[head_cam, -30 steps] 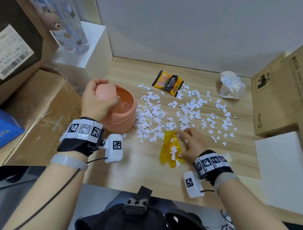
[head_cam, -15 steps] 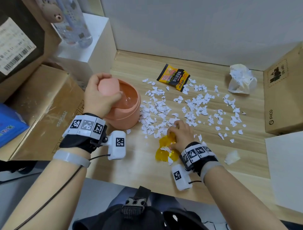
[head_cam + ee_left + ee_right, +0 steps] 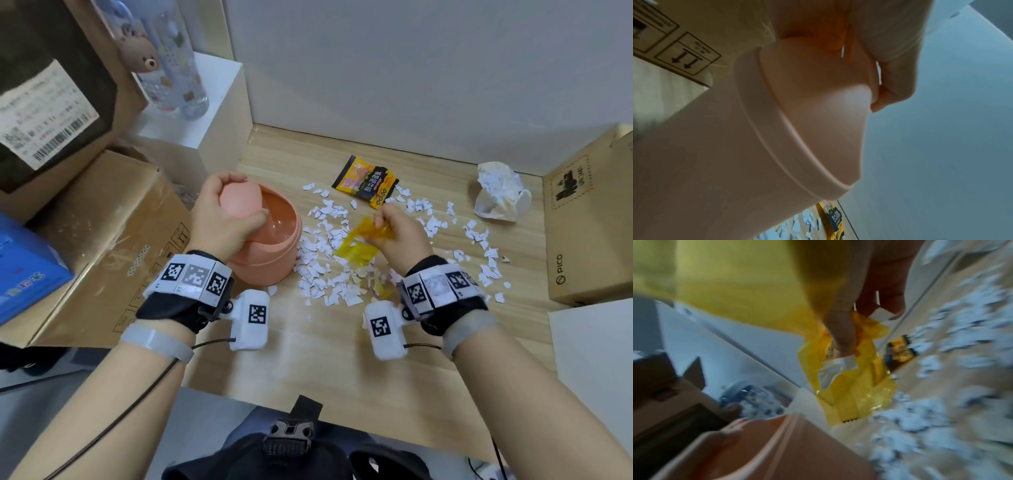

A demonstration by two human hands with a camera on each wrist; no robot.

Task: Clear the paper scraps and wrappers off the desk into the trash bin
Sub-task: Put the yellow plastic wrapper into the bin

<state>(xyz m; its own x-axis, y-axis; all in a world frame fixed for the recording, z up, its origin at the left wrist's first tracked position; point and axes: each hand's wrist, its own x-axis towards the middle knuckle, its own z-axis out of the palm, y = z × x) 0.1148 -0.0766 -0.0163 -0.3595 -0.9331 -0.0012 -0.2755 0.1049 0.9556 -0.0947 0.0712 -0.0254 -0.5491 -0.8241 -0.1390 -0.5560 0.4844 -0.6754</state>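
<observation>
A small pink trash bin [image 3: 270, 263] stands at the desk's left. My left hand [image 3: 222, 219] grips its swing lid [image 3: 239, 200], holding it tipped so the mouth is uncovered; the left wrist view shows the bin [image 3: 735, 146] close up. My right hand [image 3: 400, 236] pinches a yellow transparent wrapper [image 3: 359, 245] and holds it lifted just right of the bin, with a paper scrap stuck on the wrapper [image 3: 849, 378]. Several white paper scraps [image 3: 329, 233] cover the desk. An orange and black snack wrapper [image 3: 366, 181] lies behind them. A crumpled white tissue [image 3: 496, 192] sits far right.
Cardboard boxes [image 3: 102, 240] crowd the left side, and a PICO box [image 3: 589, 222] stands on the right. A white block [image 3: 205, 120] carries a clear bottle [image 3: 171, 68] at the back left. A grey wall closes the back. A white box [image 3: 596, 359] lies near right.
My right hand has closed on the yellow wrapper, lifted it off the desk and carried it up and left toward the bin. The left hand has kept holding the lid.
</observation>
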